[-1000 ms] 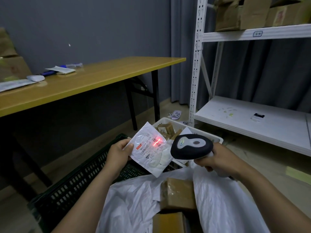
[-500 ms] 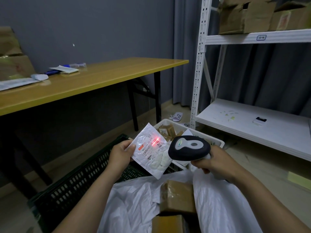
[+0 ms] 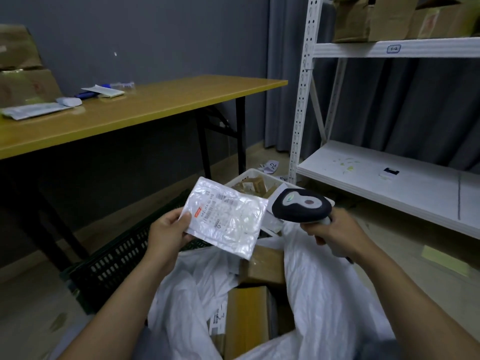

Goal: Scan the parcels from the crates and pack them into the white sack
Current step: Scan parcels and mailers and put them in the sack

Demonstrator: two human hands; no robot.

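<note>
The red scan spot that glowed on the label half a second ago is gone; the silvery plastic parcel [image 3: 228,219] shows only its printed barcodes now. My left hand [image 3: 168,233] still pinches its left edge, thumb on the front and fingers behind, and the pouch is raised with its face tipped toward me. My right hand [image 3: 335,235] stays curled round the handle of the barcode scanner [image 3: 301,206], whose dark head sits just beside the parcel's right edge; I cannot tell whether they touch. The parcel's lower corner hangs over the mouth of the white sack [image 3: 324,289], which gapes between my forearms with brown cardboard boxes [image 3: 246,315] lying inside. The black crate [image 3: 117,261] stands left of the sack, behind my left wrist, and the white crate [image 3: 249,174] lies behind the parcel and scanner. Beyond that the shelf post [image 3: 302,100] rises close by, and the table [image 3: 145,105] stands well apart to the left. Bare floor opens to my right, below the low shelf board [image 3: 389,172].
</note>
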